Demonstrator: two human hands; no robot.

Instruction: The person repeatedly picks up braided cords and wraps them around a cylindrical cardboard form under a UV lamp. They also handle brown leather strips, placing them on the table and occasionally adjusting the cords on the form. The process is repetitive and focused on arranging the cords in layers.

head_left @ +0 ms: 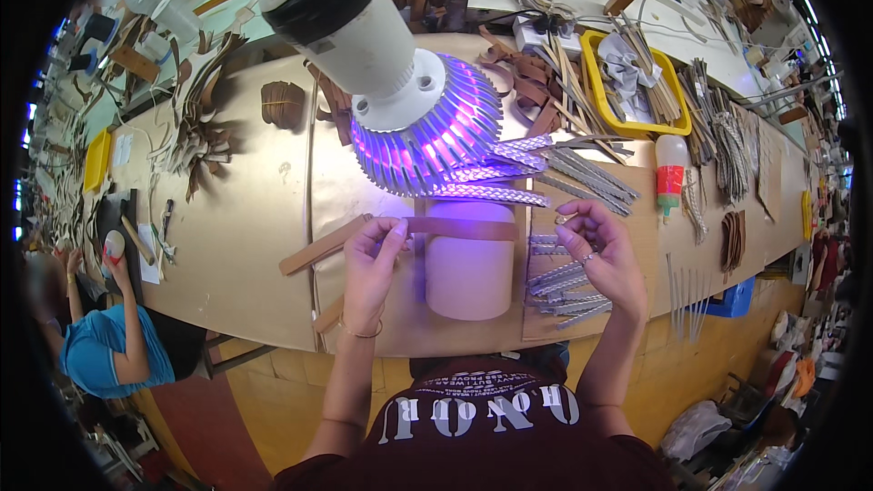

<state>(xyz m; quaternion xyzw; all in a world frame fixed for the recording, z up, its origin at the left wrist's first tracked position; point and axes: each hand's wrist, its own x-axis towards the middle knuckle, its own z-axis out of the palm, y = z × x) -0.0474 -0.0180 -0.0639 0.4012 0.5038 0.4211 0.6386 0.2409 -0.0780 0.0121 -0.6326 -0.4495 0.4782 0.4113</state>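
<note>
A brown leather strip [464,229] stretches across the upper part of a tan rounded block [469,277] under the lamp. My left hand [375,259] pinches the strip's left end between thumb and fingers. To the right of the block, my right hand [602,259] is closed in a pinch, apart from the strip; a small pale bit shows at its fingertips, too small to name. Braided grey strips [491,195] lie just behind the block, lit purple. More braided strips [564,286] lie beside my right hand. Another brown strip [323,245] rests left of my left hand.
A large finned lamp [427,127] glowing purple hangs low over the block. At the back right stand a yellow tray [675,118] with cloth and strips and a red-labelled bottle [670,175]. Leather bundles [284,105] lie at the back. A person in blue [118,345] sits far left.
</note>
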